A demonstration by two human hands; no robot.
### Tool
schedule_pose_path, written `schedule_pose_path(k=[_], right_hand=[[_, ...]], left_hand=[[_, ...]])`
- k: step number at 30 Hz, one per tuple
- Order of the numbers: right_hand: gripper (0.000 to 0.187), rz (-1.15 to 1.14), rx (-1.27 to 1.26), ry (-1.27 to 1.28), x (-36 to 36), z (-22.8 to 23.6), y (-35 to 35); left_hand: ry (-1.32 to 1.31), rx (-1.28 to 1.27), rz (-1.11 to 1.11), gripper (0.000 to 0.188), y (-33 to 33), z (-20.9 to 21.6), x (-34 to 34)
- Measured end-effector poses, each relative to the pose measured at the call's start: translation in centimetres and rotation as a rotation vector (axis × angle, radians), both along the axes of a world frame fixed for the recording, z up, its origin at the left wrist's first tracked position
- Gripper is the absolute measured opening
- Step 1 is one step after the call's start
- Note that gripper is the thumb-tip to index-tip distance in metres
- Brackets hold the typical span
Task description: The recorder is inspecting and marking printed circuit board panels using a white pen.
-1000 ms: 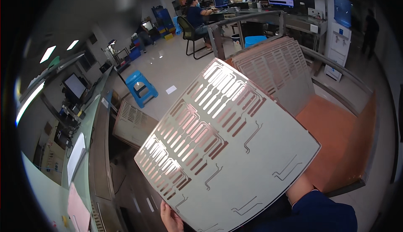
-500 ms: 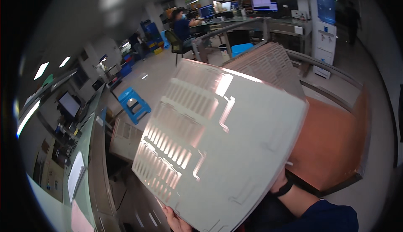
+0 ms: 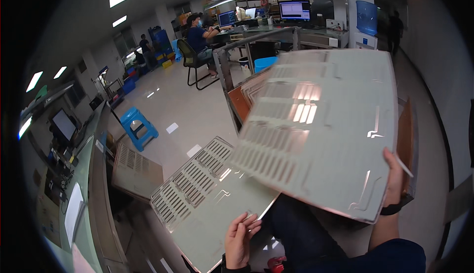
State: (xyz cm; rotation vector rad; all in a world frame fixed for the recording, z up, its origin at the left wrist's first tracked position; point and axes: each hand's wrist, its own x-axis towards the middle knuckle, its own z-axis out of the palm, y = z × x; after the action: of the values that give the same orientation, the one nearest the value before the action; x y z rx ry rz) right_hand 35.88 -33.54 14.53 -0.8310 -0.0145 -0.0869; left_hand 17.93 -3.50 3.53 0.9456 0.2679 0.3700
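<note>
My right hand (image 3: 393,179) grips the right edge of a large, thin, pale grey-green panel (image 3: 340,139) with copper-coloured slots and bent lines, raised and tilted at the right. A slim white stick (image 3: 406,168) pokes out beside that hand. Lower left, a second panel of the same kind (image 3: 207,218) lies at a slant, partly covered by the raised one. My left hand (image 3: 239,241) is at its right edge, fingers loosely bent and apart, with no firm hold on it visible. What supports the lower panel is hidden.
Behind the raised panel is a metal-framed rack (image 3: 224,70) with copper-coloured sheets (image 3: 240,102). More panels (image 3: 138,169) lean by the left workbench (image 3: 94,174). A blue stool (image 3: 139,127) stands on the floor. A person (image 3: 200,38) sits at a far desk; a water dispenser (image 3: 366,19) is at the right.
The raised panel has moved right and up, now only in my right hand. My left hand has come off it. A second panel has come into view below, and my view has turned.
</note>
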Motion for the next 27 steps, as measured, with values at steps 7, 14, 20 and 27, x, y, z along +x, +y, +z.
schedule_pose_path(k=[7,14,20,27], right_hand=[[0.036,-0.202,-0.104,-0.098,6.5,-3.5,-2.8],[0.04,-0.366,-0.322,0.081,17.3,-9.2,-6.8],[0.047,-0.263,-0.271,0.234,23.6,-11.5,-9.2],[0.052,-0.265,-0.05,0.112,26.0,-21.4,1.4]], left_hand=[[0.105,0.003,0.247,0.028,3.5,-2.8,-4.9],[0.182,-0.083,0.315,0.034,4.5,-3.5,-6.8],[0.222,-0.099,0.382,0.032,5.5,-4.0,-7.0],[0.29,-0.122,0.52,0.03,5.9,-3.7,-7.3]])
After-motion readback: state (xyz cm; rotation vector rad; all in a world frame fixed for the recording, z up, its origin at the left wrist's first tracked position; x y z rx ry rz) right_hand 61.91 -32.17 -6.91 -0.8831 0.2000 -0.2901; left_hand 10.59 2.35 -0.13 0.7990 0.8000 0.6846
